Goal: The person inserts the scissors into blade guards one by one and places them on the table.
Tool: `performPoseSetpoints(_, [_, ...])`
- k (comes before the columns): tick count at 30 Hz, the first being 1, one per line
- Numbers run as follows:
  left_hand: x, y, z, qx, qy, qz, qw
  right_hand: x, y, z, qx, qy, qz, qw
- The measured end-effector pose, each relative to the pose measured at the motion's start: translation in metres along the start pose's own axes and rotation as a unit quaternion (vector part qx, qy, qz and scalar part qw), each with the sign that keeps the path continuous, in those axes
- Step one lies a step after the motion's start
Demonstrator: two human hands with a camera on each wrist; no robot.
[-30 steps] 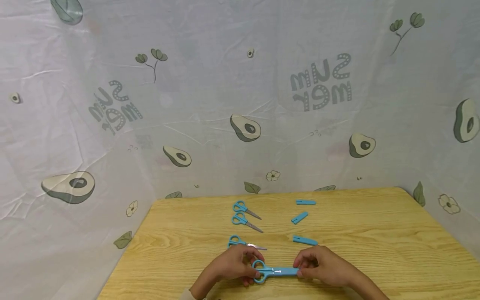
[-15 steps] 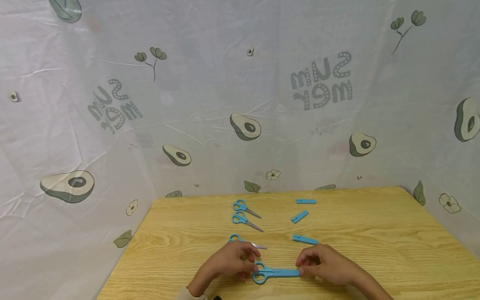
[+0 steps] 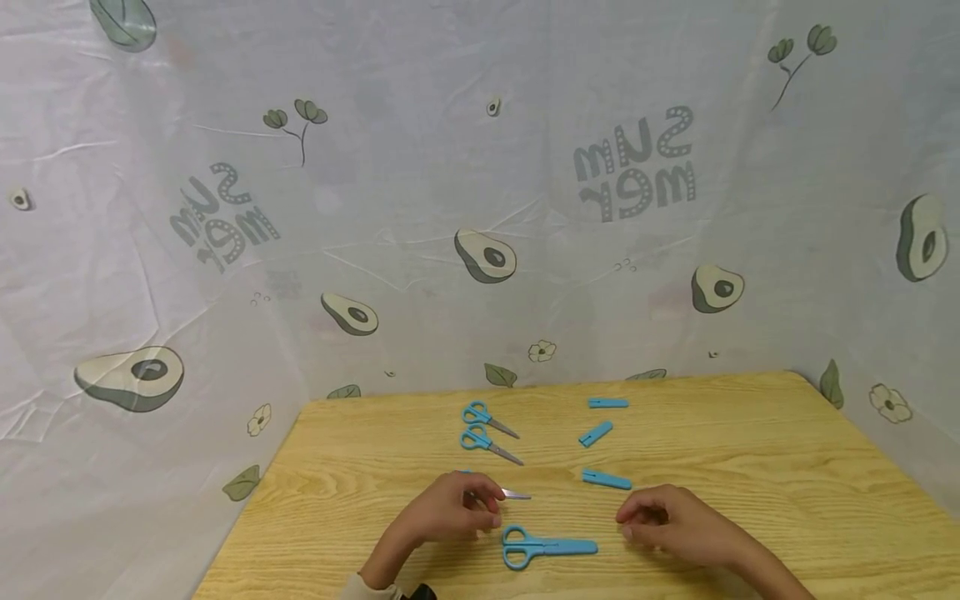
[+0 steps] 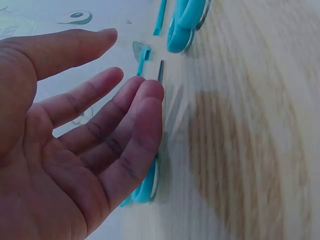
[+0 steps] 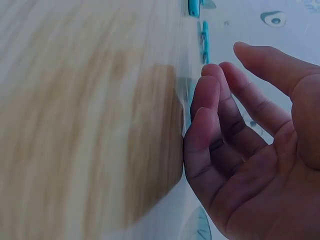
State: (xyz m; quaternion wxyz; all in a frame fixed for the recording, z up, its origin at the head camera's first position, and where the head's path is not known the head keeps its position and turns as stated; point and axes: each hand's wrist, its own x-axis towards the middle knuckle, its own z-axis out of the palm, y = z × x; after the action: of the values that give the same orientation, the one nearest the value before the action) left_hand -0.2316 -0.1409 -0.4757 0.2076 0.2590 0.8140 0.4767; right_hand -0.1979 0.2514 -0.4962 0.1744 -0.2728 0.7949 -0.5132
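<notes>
Blue-handled scissors [image 3: 521, 547] lie near the table's front, their blades covered by a blue sheath [image 3: 570, 547]. Just left of the handles is my left hand [image 3: 454, 506], fingers loosely bent and holding nothing; it partly hides another pair of scissors [image 3: 516, 494], whose blade tip shows. To the right of the sheath, my right hand [image 3: 678, 525] rests with relaxed fingers and nothing in them. The left wrist view shows the left palm [image 4: 75, 165] with thumb apart from the fingers; the right wrist view shows the right hand [image 5: 250, 135] likewise.
Two bare-bladed scissors [image 3: 487, 442] [image 3: 491, 417] lie farther back on the wooden table [image 3: 360, 467]. Right of them are three loose blue sheaths [image 3: 608, 403] [image 3: 596, 433] [image 3: 607, 479]. A patterned cloth [image 3: 420, 167] hangs behind and at both sides.
Both hands have let go of the sheathed scissors and moved apart, the left one leftward and the right one rightward. The sheathed scissors now lie untouched.
</notes>
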Motion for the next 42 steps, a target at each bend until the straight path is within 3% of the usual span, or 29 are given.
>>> performPoseSetpoints(13, [-0.017,-0.01,-0.024,0.029,0.042,0.0,0.9987,-0.013,0.003,-0.017,-0.009,0.026,0.054,0.9982])
performPoseSetpoints(25, [-0.031,-0.025,-0.05,0.051,0.077,-0.005,0.9957,-0.016,0.005,-0.026,-0.039,0.047,0.035,0.9975])
performPoseSetpoints(42, [-0.032,-0.034,-0.055,0.058,0.088,-0.015,0.9943,-0.014,0.002,-0.028,-0.048,0.061,0.041,0.9961])
